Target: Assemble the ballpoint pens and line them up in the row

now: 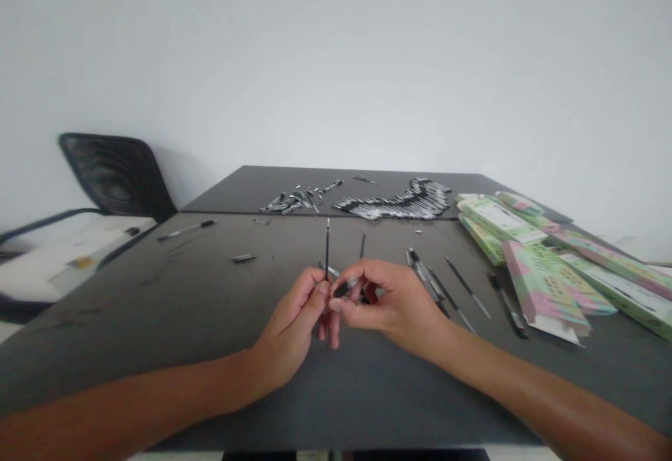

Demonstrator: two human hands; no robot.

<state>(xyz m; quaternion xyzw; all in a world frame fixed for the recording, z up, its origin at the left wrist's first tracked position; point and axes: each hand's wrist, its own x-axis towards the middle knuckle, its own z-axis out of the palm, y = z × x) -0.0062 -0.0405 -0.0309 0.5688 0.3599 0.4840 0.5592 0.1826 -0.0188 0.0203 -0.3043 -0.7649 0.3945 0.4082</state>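
Above the front part of the dark table, my left hand [297,321] pinches a thin pen refill [327,247] between thumb and fingers. The refill stands upright with its pale tip at the top and its dark tube running down to the fingertips. My right hand [386,300] is beside it, almost touching, its thumb and fingers closed on a small black-and-clear pen part [345,288]. Fingers cover much of that part, so its full shape is hidden. Several pens and refills [459,282] lie on the table just right of my right hand.
A long row of pens [399,202] lies at the back, with a loose pile of pen parts [297,199] to its left. Green-and-pink boxes [546,279] cover the right side. One pen [186,230] rests far left, near a black chair [118,174].
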